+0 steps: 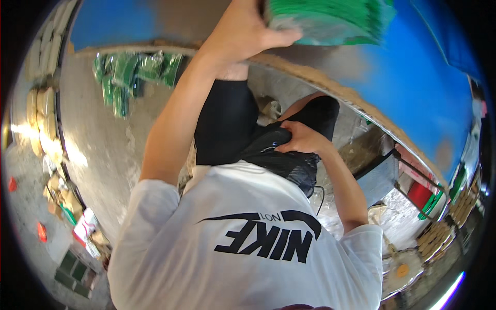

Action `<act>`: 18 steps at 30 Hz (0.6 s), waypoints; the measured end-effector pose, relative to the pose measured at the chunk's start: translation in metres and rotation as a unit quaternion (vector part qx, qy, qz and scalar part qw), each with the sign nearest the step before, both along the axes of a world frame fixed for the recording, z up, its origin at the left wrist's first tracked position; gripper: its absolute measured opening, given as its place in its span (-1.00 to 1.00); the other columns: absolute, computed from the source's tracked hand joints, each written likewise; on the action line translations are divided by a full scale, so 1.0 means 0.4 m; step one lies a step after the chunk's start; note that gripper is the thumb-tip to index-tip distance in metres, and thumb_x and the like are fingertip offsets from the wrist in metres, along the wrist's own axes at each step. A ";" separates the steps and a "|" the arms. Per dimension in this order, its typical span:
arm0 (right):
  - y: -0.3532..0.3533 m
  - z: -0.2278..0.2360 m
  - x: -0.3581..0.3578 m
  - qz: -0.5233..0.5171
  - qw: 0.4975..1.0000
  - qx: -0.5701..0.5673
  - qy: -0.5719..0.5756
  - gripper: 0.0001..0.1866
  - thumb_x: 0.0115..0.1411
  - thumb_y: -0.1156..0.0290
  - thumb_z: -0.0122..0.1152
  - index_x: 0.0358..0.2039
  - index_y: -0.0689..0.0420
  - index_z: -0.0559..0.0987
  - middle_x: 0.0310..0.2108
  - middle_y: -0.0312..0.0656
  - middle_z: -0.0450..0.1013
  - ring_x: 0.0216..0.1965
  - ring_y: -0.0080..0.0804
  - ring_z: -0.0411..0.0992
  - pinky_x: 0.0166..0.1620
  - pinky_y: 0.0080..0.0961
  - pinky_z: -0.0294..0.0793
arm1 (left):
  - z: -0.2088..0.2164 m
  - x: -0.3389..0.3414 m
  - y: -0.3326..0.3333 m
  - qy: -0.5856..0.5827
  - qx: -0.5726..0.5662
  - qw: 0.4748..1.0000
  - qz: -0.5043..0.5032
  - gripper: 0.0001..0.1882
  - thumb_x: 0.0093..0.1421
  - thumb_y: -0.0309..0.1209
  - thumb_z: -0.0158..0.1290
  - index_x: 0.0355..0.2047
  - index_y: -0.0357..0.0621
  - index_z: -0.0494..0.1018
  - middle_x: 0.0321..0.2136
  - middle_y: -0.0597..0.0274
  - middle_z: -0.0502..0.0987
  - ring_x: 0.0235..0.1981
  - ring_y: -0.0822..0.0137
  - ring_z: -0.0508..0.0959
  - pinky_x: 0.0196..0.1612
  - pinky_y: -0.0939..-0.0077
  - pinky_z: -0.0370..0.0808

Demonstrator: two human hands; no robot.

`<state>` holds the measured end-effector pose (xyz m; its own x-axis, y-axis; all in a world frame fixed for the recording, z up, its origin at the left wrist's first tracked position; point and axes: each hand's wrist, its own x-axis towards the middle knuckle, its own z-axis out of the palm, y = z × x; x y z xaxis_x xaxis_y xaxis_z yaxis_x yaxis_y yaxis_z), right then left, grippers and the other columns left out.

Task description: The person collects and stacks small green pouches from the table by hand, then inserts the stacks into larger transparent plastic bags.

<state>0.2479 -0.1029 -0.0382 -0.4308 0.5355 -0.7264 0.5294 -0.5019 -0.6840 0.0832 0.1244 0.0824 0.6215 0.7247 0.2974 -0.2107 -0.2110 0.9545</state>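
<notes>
My left hand [248, 31] is raised over the blue table top and grips the near left end of a green bundle [330, 20] in clear plastic. The thumb lies along the bundle's edge, and the other fingers are partly hidden. The bundle's upper part is cut off by the frame. Down at my lap, my right hand [305, 139] has its thumb and a finger closed on the black shorts [258, 139], bunching the dark cloth.
The blue table [423, 77] has a worn brown edge in front of me. Several green plastic-wrapped packs [126, 72] lie on the grey surface to the left. A grey stool-like object [377, 170] stands under the table at right. Stacked yellowish bundles [42, 121] line the far left.
</notes>
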 end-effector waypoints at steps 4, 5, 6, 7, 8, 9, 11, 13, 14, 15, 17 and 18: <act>0.026 0.097 -0.052 -0.005 0.972 0.202 -0.121 -0.33 0.02 0.03 0.48 -0.04 0.32 0.52 -0.11 0.11 0.55 -0.04 -0.13 0.53 0.03 -0.26 0.50 | -0.038 -0.023 -0.020 0.022 -0.002 1.000 0.019 -0.09 -0.01 -0.65 0.27 0.32 -0.17 0.07 0.12 0.15 0.38 0.14 0.23 0.42 0.17 0.30 0.40; 0.054 0.172 -0.044 -0.035 0.983 0.181 -0.023 -0.34 0.05 0.01 0.45 -0.04 0.30 0.52 -0.08 0.08 0.54 -0.04 -0.19 0.53 0.02 -0.27 0.50 | -0.039 -0.024 -0.019 -0.007 -0.057 0.998 0.024 -0.01 -0.04 -0.68 0.26 0.36 -0.13 0.00 0.18 0.15 0.33 0.18 0.25 0.38 0.24 0.29 0.32; 0.084 0.273 -0.032 -0.105 0.978 0.149 0.105 -0.38 0.12 0.04 0.39 0.01 0.28 0.49 -0.05 0.05 0.53 -0.04 -0.20 0.53 0.02 -0.25 0.50 | -0.030 -0.038 -0.021 -0.006 -0.038 0.999 0.017 -0.01 -0.04 -0.68 0.26 0.36 -0.13 0.00 0.18 0.15 0.33 0.18 0.25 0.38 0.24 0.29 0.32; 0.094 0.346 -0.014 -0.170 0.952 0.113 0.229 -0.41 0.19 0.07 0.33 0.05 0.27 0.46 -0.01 0.02 0.51 -0.03 -0.22 0.52 0.02 -0.23 0.51 | -0.021 -0.043 -0.026 -0.005 -0.060 0.998 0.018 -0.01 -0.04 -0.70 0.24 0.37 -0.11 -0.01 0.18 0.15 0.32 0.21 0.25 0.35 0.26 0.29 0.31; 0.097 0.346 0.014 -0.298 0.876 0.293 0.239 -0.42 0.27 0.07 0.23 0.11 0.25 0.41 0.03 0.00 0.49 0.02 -0.22 0.49 0.06 -0.23 0.47 | -0.016 -0.028 -0.027 -0.011 -0.082 0.996 0.012 0.00 -0.03 -0.71 0.23 0.38 -0.10 -0.03 0.19 0.16 0.31 0.23 0.26 0.33 0.27 0.29 0.29; 0.117 0.340 0.042 -0.405 0.752 0.458 0.244 -0.43 0.35 0.07 0.12 0.17 0.24 0.35 0.07 -0.03 0.46 0.06 -0.22 0.46 0.11 -0.22 0.44 | -0.011 -0.017 -0.028 -0.016 -0.065 0.998 0.000 0.00 -0.03 -0.71 0.23 0.38 -0.10 -0.03 0.19 0.16 0.31 0.23 0.26 0.33 0.27 0.29 0.29; 0.234 0.367 0.095 -0.498 0.631 0.583 0.117 -0.35 0.41 -0.05 -0.09 0.30 0.18 0.23 0.16 0.01 0.36 0.24 -0.18 0.27 0.30 -0.19 0.15 | 0.000 -0.017 -0.026 0.031 -0.040 0.999 0.016 0.01 -0.03 -0.70 0.23 0.38 -0.10 -0.04 0.20 0.15 0.29 0.24 0.26 0.31 0.28 0.29 0.28; 0.344 0.277 0.135 -0.559 0.649 0.468 0.218 -0.22 0.41 -0.22 -0.30 0.38 0.15 0.12 0.30 0.03 0.21 0.38 -0.17 0.05 0.40 -0.21 -0.09 | -0.007 -0.004 -0.028 0.020 -0.035 0.999 -0.010 0.06 -0.05 -0.70 0.25 0.40 -0.08 -0.09 0.20 0.13 0.27 0.26 0.25 0.29 0.26 0.28 0.31; 0.370 0.270 0.108 -0.533 0.680 0.457 0.213 -0.19 0.40 -0.26 -0.38 0.38 0.14 0.15 0.32 0.00 0.19 0.41 -0.19 0.00 0.42 -0.26 -0.15 | -0.015 -0.005 -0.033 0.010 -0.046 0.999 -0.019 0.10 -0.06 -0.69 0.27 0.41 -0.06 -0.12 0.20 0.13 0.27 0.25 0.24 0.28 0.24 0.29 0.34; 0.396 0.278 0.085 -0.503 0.710 0.446 0.209 -0.17 0.38 -0.31 -0.45 0.37 0.12 0.18 0.34 -0.03 0.17 0.43 -0.20 -0.06 0.43 -0.30 -0.20 | -0.015 -0.005 -0.033 0.000 -0.056 0.998 -0.024 0.13 -0.07 -0.68 0.28 0.42 -0.05 -0.15 0.20 0.12 0.26 0.25 0.23 0.28 0.21 0.30 0.37; 0.407 0.293 0.084 -0.423 0.762 0.472 0.132 -0.13 0.37 -0.34 -0.52 0.33 0.13 0.26 0.32 -0.09 0.21 0.39 -0.25 0.04 0.41 -0.35 -0.13 | -0.014 -0.018 -0.018 0.023 0.066 0.997 0.019 0.12 -0.08 -0.65 0.33 0.39 -0.08 -0.13 0.18 0.11 0.26 0.23 0.21 0.31 0.16 0.31 0.43; 0.412 0.294 0.093 -0.398 0.792 0.398 0.234 -0.11 0.36 -0.36 -0.54 0.31 0.15 0.29 0.31 -0.10 0.23 0.36 -0.26 0.08 0.41 -0.34 -0.10 | -0.032 -0.025 0.000 0.032 0.055 0.998 0.022 0.09 -0.08 -0.63 0.34 0.36 -0.10 -0.11 0.18 0.11 0.26 0.22 0.21 0.31 0.15 0.31 0.43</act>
